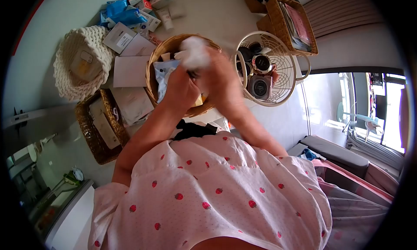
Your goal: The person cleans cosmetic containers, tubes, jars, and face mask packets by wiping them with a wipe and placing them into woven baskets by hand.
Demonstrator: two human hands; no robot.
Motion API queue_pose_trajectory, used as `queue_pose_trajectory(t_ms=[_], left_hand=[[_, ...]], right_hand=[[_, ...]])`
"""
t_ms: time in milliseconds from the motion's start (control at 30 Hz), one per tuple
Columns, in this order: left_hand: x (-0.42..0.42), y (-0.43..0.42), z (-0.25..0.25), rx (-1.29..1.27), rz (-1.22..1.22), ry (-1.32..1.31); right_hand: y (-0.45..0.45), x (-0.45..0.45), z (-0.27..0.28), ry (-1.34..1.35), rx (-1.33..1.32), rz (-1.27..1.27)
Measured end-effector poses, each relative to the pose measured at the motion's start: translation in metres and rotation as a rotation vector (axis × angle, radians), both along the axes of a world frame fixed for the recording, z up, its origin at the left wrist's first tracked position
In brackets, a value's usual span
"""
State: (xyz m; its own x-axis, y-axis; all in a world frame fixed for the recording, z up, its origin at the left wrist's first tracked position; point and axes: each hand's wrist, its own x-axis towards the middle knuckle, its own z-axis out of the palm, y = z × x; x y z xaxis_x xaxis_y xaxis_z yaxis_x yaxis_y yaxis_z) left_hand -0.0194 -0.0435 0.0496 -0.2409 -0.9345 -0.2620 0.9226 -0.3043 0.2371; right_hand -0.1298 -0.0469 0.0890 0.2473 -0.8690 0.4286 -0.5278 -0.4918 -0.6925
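Both of my hands are raised over a round wicker basket (152,83) near the middle of the view. My left hand (183,86) is closed, its fingers curled around something dark and small that I cannot make out. Close beside it, my right hand (217,74) is smeared by motion, with a blurred white, soft-looking item (194,52) at its fingers. Which hand bears the white item is unclear. Inside the basket, a pale blue-white packet (163,74) shows to the left of my hands, and a yellow item (198,100) shows below them.
Left stand a white knitted basket (102,46), a brown woven tray (83,133) and white boxes (129,72). Blue packets (128,16) and a tube lie at the back. Right is a cream wire basket (284,83) with round containers; behind it, a wicker box (278,22).
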Motion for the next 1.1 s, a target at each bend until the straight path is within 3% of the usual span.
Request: queue_pose_trajectory(t_ms=[33,100,200,300,367,433,500,567,600,700,733,867,967,1000,1100], left_hand=[[0.001,0.007,-0.003,-0.085,-0.019,0.084],[0.013,0.013,-0.012,-0.068,-0.045,0.257],[0.022,0.022,0.013,0.130,0.079,-0.135],[0.034,0.027,0.009,0.210,0.058,-0.318],[0.036,0.038,0.011,0.107,0.023,-0.405],[0.034,0.048,0.013,0.006,-0.016,-0.496],[0.037,0.051,0.018,0.001,-0.004,-0.501],[0.042,0.050,0.025,-0.005,0.033,-0.470],[0.049,0.047,0.017,-0.050,0.028,-0.429],[0.048,0.045,0.023,0.209,0.221,-0.293],[0.050,0.046,0.019,0.027,0.120,-0.316],[0.053,0.052,0.022,0.130,0.072,-0.436],[0.062,0.052,0.014,0.023,0.053,-0.409],[0.061,0.050,0.013,0.031,0.066,-0.446],[0.065,0.043,0.009,0.062,0.089,-0.468]], right_hand=[[0.003,0.017,-0.004,0.197,-0.183,0.094],[0.000,0.030,-0.008,0.238,-0.168,0.049],[0.002,0.046,-0.002,0.271,-0.131,0.049],[-0.004,0.056,-0.006,0.432,-0.113,0.048],[-0.012,0.056,-0.008,0.685,0.037,0.081],[-0.021,0.046,-0.017,0.705,-0.136,0.021],[-0.030,0.033,-0.027,0.420,-0.256,-0.025],[-0.018,0.030,0.001,-0.010,0.267,-0.091],[-0.006,0.035,0.016,-0.123,0.374,-0.059],[0.022,0.063,0.001,0.030,-0.227,0.120],[0.024,0.072,0.000,-0.079,-0.275,0.124],[0.005,0.065,-0.007,-0.138,0.359,-0.067],[-0.001,0.053,0.002,-0.274,0.330,-0.104],[0.002,0.050,0.008,-0.196,0.395,-0.087],[0.029,0.057,-0.003,0.014,0.203,0.099]])
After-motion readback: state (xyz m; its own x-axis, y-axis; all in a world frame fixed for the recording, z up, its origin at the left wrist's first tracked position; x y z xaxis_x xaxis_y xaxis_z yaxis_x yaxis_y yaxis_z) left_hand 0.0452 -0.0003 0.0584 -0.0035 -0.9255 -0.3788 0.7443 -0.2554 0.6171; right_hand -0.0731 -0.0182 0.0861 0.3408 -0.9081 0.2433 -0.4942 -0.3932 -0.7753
